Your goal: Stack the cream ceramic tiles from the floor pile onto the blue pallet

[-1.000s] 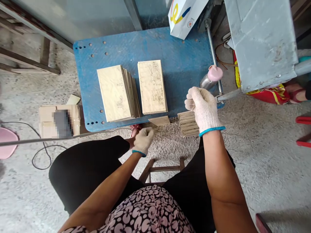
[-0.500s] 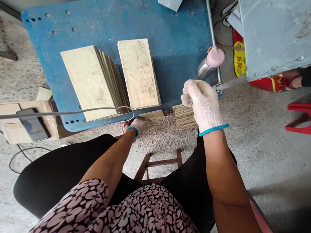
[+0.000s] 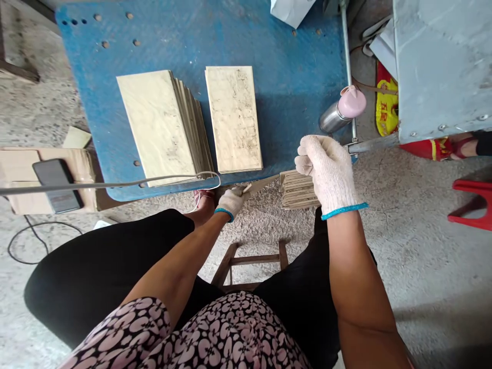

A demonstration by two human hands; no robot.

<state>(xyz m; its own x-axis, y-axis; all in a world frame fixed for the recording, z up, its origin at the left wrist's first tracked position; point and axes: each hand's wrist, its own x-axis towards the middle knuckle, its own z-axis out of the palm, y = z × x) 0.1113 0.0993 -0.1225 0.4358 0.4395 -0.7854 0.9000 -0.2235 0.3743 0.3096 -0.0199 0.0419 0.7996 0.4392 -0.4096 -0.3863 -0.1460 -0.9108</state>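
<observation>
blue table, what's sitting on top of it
The blue table bears a left stack of boards, a right stack of boards and a pink-lidded bottle; part of a white bag shows at its far side. Beneath both stacks, the tabletop is covered and can't be seen.

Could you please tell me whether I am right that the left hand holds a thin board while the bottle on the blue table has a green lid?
Not quite: the head view shows a pink lid, not green, on the bottle; the left hand does hold a thin board.

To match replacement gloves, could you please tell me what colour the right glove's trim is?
The trim is teal blue, best seen in the head view.
</observation>
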